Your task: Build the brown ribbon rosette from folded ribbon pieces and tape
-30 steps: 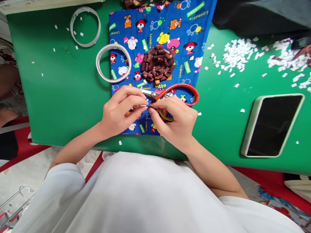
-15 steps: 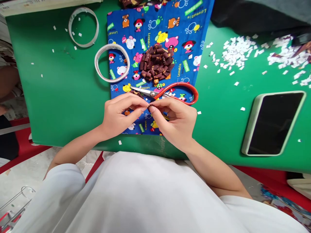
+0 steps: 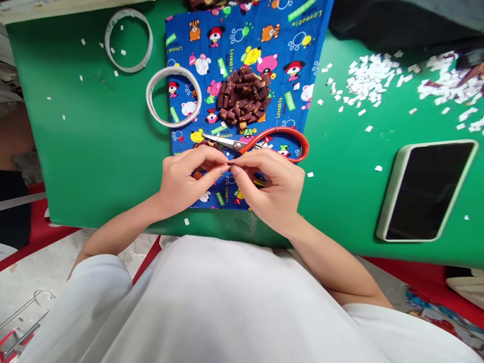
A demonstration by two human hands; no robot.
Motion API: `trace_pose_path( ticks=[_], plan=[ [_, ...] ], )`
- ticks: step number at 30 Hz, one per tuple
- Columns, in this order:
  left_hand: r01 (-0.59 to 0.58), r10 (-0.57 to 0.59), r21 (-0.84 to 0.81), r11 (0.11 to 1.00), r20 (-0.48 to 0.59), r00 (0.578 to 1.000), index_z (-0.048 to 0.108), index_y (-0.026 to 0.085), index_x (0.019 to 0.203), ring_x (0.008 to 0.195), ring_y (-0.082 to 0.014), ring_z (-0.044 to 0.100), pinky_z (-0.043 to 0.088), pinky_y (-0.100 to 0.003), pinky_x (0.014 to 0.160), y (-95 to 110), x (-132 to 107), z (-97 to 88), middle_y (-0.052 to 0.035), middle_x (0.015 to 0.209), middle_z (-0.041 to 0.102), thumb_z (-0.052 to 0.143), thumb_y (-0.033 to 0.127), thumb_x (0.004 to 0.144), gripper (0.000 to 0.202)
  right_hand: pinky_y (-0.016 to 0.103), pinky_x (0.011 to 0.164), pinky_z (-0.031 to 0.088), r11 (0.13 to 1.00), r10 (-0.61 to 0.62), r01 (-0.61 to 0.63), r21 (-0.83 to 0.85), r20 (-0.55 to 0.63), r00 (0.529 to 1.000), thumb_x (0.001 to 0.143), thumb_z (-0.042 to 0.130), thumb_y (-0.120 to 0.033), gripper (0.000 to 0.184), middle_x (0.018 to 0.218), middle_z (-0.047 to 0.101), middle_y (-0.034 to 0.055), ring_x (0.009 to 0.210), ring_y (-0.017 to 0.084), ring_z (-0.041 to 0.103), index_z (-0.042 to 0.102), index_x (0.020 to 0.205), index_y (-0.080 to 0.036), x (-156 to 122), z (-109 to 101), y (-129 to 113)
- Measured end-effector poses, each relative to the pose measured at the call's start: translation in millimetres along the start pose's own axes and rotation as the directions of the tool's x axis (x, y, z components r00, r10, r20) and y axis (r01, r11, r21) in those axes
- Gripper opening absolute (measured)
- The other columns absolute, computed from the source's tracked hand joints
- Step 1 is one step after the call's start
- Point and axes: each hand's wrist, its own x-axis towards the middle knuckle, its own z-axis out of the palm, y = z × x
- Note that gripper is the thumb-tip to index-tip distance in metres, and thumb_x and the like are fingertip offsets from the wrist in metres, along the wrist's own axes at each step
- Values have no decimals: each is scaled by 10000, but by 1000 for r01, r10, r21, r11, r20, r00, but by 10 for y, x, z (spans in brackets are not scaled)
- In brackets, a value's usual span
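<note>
My left hand (image 3: 185, 181) and my right hand (image 3: 275, 186) meet fingertip to fingertip over a blue printed cloth (image 3: 242, 10). Between their pinched thumbs and forefingers is a tiny dark brown piece (image 3: 230, 164), mostly covered by the fingers. Just beyond the hands lie scissors (image 3: 237, 146) with red handles, blades pointing left. Past them is a pile of small dark brown strips with orange specks (image 3: 245, 98), resembling folded fabric. A few similar brown pieces (image 3: 212, 144) show beside the left forefinger, partly hidden.
Two white tape rolls (image 3: 149, 96) (image 3: 108, 45) lie at the left on the green table (image 3: 94, 166). White paper scraps (image 3: 368, 80) are heaped and scattered at the right, near a black cloth (image 3: 397, 25). A phone (image 3: 425, 191) lies at the right.
Both hands have barely moved, with the right fingers shifted slightly left over the small brown piece. The pile and scissors look unchanged.
</note>
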Motion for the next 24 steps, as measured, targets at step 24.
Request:
trace_pose_path(
  ticks=[24],
  plan=[
    [59, -58, -25, 998, 63, 996, 625, 167, 817, 630, -71, 640, 543, -173, 616, 12, -10, -15, 28, 740, 677, 656, 278, 865, 125, 340, 575, 507, 980, -192, 192, -56, 10, 981, 838, 614, -199, 102, 700, 688, 12, 604, 155, 608, 648, 759, -253, 8, 22, 82]
  ],
)
